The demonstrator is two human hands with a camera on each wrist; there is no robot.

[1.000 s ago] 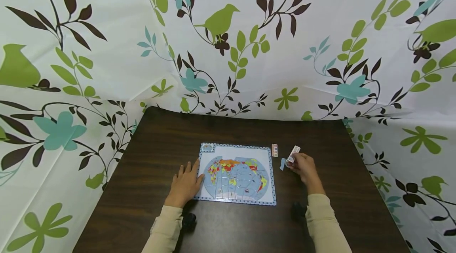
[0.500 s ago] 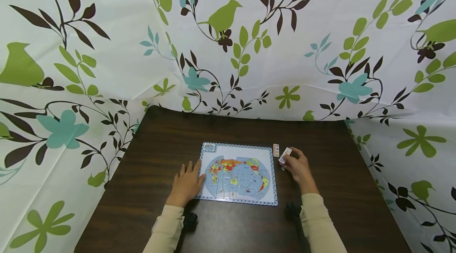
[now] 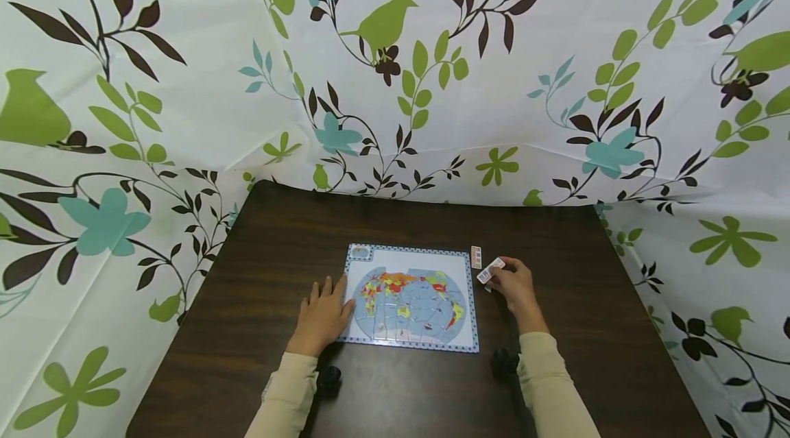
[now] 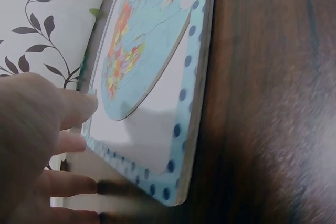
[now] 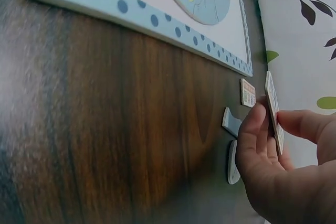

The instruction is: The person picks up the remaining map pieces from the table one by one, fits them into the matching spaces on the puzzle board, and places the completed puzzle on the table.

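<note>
A world map puzzle sits in a white board (image 3: 395, 258) with a dotted blue border. My left hand (image 3: 319, 318) lies at the board's left edge, fingers spread and straight, thumb over the border. To the right of the board, my right hand (image 3: 517, 289) pinches a flat rectangular puzzle piece (image 3: 490, 270) with small print, between thumb and fingers. The right wrist view shows this held piece (image 5: 273, 111) on edge, raised over the table. Beneath the right hand lie a light blue puzzle piece (image 5: 231, 121) and a rounded piece (image 5: 232, 163), both partly hidden by the fingers.
Another rectangular printed piece (image 3: 476, 257) lies just off the board's upper right corner. The dark wooden table (image 3: 420, 397) carries everything. Behind and beside it hangs a white cloth (image 3: 395, 102) with leaves, birds and flowers.
My right hand has moved left toward the board with the rectangular puzzle piece, which has turned to a flatter slant. The light blue piece is now mostly covered. My left hand stays in place.
</note>
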